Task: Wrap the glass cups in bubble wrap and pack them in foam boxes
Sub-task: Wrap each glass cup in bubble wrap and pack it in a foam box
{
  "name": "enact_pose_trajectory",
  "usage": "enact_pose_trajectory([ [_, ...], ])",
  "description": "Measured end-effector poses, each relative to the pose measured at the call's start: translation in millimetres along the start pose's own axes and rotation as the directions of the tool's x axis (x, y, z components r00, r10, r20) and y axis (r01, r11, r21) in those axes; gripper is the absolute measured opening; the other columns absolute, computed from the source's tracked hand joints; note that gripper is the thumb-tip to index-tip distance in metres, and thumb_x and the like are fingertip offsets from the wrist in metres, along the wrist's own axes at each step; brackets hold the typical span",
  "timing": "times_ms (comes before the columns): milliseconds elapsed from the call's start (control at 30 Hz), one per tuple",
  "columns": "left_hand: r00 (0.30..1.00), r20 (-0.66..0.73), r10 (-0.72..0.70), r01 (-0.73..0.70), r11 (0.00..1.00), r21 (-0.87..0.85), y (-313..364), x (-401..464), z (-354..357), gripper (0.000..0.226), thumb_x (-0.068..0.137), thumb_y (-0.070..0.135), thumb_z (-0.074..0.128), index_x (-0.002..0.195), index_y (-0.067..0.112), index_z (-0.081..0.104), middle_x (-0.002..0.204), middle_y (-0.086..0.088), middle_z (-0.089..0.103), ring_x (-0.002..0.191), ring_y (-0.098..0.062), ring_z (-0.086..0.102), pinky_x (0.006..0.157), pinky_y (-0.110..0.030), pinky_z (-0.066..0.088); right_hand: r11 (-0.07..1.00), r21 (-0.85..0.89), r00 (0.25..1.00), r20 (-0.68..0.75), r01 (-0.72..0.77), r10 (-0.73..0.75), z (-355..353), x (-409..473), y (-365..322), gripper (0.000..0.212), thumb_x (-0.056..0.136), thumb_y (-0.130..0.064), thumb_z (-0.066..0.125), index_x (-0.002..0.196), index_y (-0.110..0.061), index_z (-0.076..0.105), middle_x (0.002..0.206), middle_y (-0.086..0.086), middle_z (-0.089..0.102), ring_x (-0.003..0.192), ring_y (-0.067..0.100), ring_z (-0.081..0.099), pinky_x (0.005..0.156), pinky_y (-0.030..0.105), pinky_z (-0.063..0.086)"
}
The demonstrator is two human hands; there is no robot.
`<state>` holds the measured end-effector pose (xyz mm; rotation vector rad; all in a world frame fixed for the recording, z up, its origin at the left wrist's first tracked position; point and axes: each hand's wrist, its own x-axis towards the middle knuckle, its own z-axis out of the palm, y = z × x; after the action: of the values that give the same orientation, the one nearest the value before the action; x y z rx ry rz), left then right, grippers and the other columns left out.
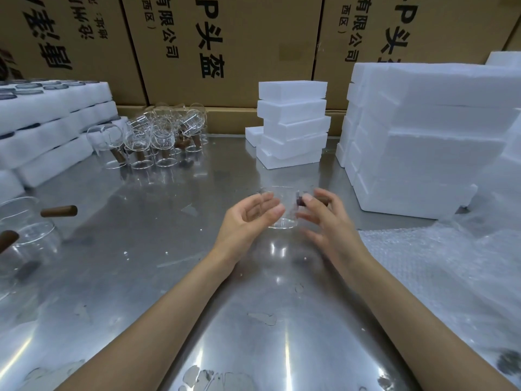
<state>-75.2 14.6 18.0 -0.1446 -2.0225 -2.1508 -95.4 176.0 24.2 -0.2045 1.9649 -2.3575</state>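
A clear glass cup with a brown wooden handle stands on the steel table in the middle of the view. My left hand curls round its left side, thumb in front and fingers behind the glass. My right hand is at its right side, with the thumb and forefinger on the handle; the other fingers are spread and blurred. A sheet of bubble wrap lies flat on the table right of my right hand. A stack of small white foam boxes stands behind the cup.
Several more glass cups cluster at the back left, and others sit at the left edge. Foam trays holding cups are piled at the far left. A tall stack of foam boxes fills the right. Cardboard cartons wall off the back.
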Motion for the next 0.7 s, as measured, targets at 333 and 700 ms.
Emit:
enact_pose_trajectory([
  [333,0.989,0.053,0.141,-0.150,0.896,0.417,-9.6,-1.9,6.6,0.060,0.068,0.028,0.086,0.122,0.024,0.059,0.115,0.013,0.065,0.113,0.006,0.055,0.098,-0.012,0.036,0.927,-0.329,0.958,-0.155,0.181,-0.242,-12.0,7.2,-1.8,0.021,0.098,-0.008,0.043,0.107,-0.024,0.052,0.096,-0.004,0.062,0.082,0.003,0.062,0.078,0.027,0.048],
  [700,0.987,0.083,0.138,-0.160,0.803,0.574,-14.8,2.3,5.7,0.064,0.069,0.036,0.084,0.127,0.025,0.058,0.114,0.012,0.055,0.108,-0.001,0.052,0.085,0.005,0.028,0.849,-0.527,0.969,-0.182,0.046,-0.166,-13.7,9.1,6.3,0.019,0.098,-0.014,0.041,0.115,-0.020,0.048,0.096,-0.013,0.058,0.098,0.013,0.058,0.087,0.033,0.043],
])
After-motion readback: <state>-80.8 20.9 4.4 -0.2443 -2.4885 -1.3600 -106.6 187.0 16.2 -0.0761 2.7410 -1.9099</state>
